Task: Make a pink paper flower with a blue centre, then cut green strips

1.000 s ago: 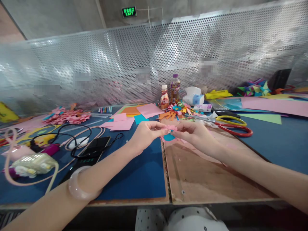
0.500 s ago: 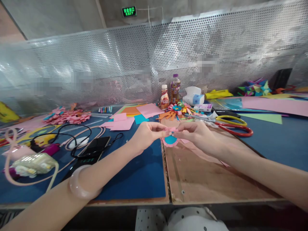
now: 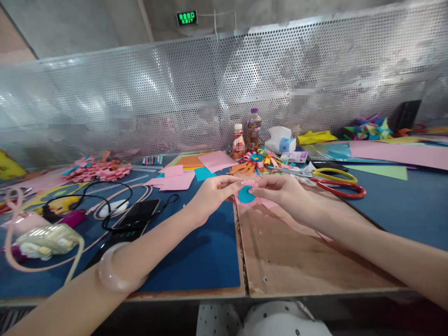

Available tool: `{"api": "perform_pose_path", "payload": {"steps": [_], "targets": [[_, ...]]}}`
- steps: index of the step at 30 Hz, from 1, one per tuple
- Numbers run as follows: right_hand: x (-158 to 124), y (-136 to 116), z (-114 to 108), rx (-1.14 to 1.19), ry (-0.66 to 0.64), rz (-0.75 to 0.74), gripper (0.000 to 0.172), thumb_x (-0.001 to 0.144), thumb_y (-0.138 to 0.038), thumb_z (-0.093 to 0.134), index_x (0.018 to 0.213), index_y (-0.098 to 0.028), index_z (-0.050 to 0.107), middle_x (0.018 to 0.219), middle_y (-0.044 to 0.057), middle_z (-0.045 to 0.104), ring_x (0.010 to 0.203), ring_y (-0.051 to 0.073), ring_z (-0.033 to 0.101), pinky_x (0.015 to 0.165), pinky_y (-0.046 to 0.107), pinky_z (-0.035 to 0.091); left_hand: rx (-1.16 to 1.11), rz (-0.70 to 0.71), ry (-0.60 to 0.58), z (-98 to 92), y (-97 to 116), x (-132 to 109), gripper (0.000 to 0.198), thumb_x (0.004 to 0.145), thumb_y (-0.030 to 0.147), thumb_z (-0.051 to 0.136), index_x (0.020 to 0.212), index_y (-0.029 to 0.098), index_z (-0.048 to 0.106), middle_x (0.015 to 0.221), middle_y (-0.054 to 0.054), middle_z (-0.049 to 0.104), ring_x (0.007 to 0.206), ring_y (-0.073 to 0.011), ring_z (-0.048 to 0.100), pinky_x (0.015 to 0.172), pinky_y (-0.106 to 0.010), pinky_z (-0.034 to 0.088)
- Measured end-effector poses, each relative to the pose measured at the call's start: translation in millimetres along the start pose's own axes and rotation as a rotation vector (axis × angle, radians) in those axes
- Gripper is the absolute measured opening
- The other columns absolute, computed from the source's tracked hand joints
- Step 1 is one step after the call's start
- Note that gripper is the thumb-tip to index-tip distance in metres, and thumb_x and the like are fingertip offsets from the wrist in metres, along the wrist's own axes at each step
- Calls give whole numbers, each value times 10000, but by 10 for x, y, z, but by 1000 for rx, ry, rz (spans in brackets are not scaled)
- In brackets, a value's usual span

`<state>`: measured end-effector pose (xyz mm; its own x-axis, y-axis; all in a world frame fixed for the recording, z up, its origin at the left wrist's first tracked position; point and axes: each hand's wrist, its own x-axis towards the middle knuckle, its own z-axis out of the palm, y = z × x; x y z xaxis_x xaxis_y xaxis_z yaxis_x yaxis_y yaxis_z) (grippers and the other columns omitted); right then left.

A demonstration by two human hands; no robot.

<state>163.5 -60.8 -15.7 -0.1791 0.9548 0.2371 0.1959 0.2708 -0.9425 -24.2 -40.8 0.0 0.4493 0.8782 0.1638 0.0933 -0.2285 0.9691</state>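
Observation:
A small paper flower (image 3: pixel 246 194), pink petals round a blue disc, is held up between both my hands over the seam of the blue mat (image 3: pixel 206 254) and the brown board (image 3: pixel 297 261). My left hand (image 3: pixel 213 193) pinches its left edge with the fingertips. My right hand (image 3: pixel 283 192) pinches its right edge, fingers closed. A pale bangle (image 3: pixel 115 273) sits on my left forearm.
Red and yellow scissors (image 3: pixel 338 183) lie right of my hands. Two bottles (image 3: pixel 247 133), loose pink and orange paper sheets (image 3: pixel 196 168), a finished paper flower (image 3: pixel 259 158), a phone (image 3: pixel 138 212) with cables and a pile of pink cuttings (image 3: pixel 96 169) crowd the table. A perforated metal screen (image 3: pixel 224 88) stands behind.
The paper flower has been turned up in my fingers so its blue disc now faces me; one second ago only a sliver of blue showed below the pink fold. Both hands stayed in place.

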Motion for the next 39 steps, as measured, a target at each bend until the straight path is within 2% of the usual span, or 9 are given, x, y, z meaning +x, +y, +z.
{"api": "perform_pose_path", "payload": {"steps": [5,9,11,17,21,27,32,36,39], "targets": [[6,11,5,37,-23,14,295,695,-500,661,750,-211,685,774,45,672,737,186,600,601,295,482,-20,-37,78,-19,-30,35,302,781,406,582,880,134,667,852,-76,668,737,-158,611,686,-302,498],[8,25,2,50,-8,25,308,691,-507,660,767,-210,682,714,37,662,670,167,587,567,286,468,-12,-77,174,-69,-69,75,359,819,441,503,698,126,626,671,-56,625,620,-138,590,600,-272,496],[11,28,-2,50,7,17,301,684,-500,669,754,-208,675,697,30,654,657,158,577,565,277,459,1,-76,193,-89,-81,90,336,822,411,500,668,130,601,633,-41,598,585,-125,574,573,-260,493],[58,77,-33,-6,103,-56,307,682,-488,674,721,-185,638,701,1,616,642,122,520,581,252,401,-18,15,159,-95,-89,102,216,826,332,503,739,142,559,675,-12,570,632,-119,568,611,-273,507],[91,119,-48,-90,157,-122,299,715,-476,643,719,-178,624,680,-10,577,621,109,478,572,249,357,-37,66,93,-78,-71,84,191,848,318,489,786,145,543,712,-5,568,652,-112,573,631,-270,498],[89,107,-43,-99,177,-113,288,717,-463,636,715,-176,615,676,-3,574,616,114,469,564,255,345,-31,92,38,-67,-58,63,181,834,323,524,827,148,570,753,-10,594,703,-115,583,651,-264,494],[94,109,-52,-89,186,-117,280,718,-456,639,709,-178,607,661,-11,556,611,109,453,565,254,334,39,94,73,-98,-66,70,182,760,297,622,841,140,582,787,-26,616,694,-121,598,616,-242,480],[113,130,-58,-53,157,-136,294,715,-471,645,706,-182,599,657,-20,551,610,106,459,561,248,337,76,84,136,-120,-79,95,306,787,337,574,1043,172,556,798,-14,603,548,-85,532,514,-232,438],[118,127,-44,-17,115,-132,300,718,-479,639,750,-181,625,703,-5,595,633,117,498,576,252,369,198,115,181,-107,-99,104,382,748,364,623,1072,171,558,930,-47,609,746,-127,571,644,-256,462]]}}
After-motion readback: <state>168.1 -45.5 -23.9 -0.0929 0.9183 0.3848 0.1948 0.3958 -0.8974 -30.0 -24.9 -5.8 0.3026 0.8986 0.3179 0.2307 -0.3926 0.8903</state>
